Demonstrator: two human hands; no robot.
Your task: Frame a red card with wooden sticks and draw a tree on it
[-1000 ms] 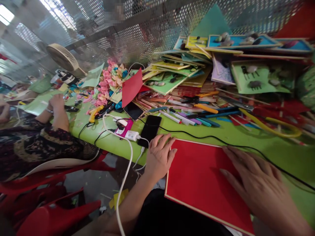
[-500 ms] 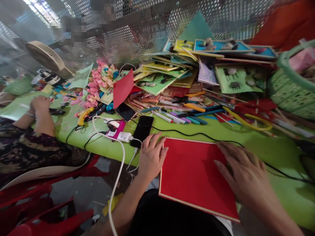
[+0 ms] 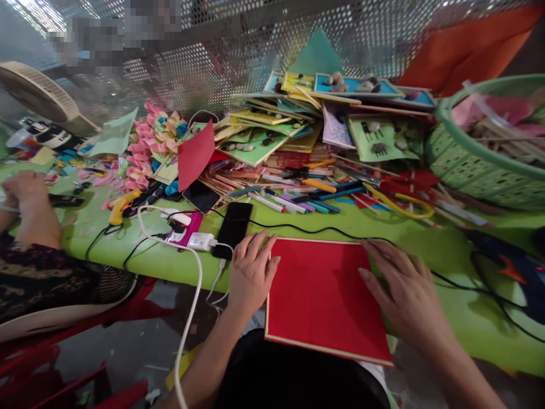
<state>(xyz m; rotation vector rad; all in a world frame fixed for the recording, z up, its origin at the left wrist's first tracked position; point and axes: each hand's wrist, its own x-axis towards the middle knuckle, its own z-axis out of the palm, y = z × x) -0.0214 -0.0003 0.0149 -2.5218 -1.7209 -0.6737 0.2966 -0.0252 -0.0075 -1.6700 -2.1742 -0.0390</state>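
A red square board with a pale border [image 3: 323,295] lies in front of me, its near edge jutting past the table edge over my lap. My left hand [image 3: 253,267] rests along its left side, fingers stretched toward the far left corner and thumb at the edge. Along the right side lies my right hand [image 3: 402,284], fingers extended near the far right corner and thumb over the red face. Neither hand is wrapped round the board. Just beyond my left hand is a black phone [image 3: 232,227].
A pink power strip [image 3: 184,227] with white plugs and cables sits at left. Behind are several markers [image 3: 298,201], a pile of pebble-decorated boards [image 3: 259,142] and a green basket [image 3: 489,170]. A dark glue gun [image 3: 511,267] lies right. Another person's hands [image 3: 28,196] rest at far left.
The view has turned to the right, so everything sits further left in the picture and the dark glue gun shows more. Both hands keep their places at the red board's sides.
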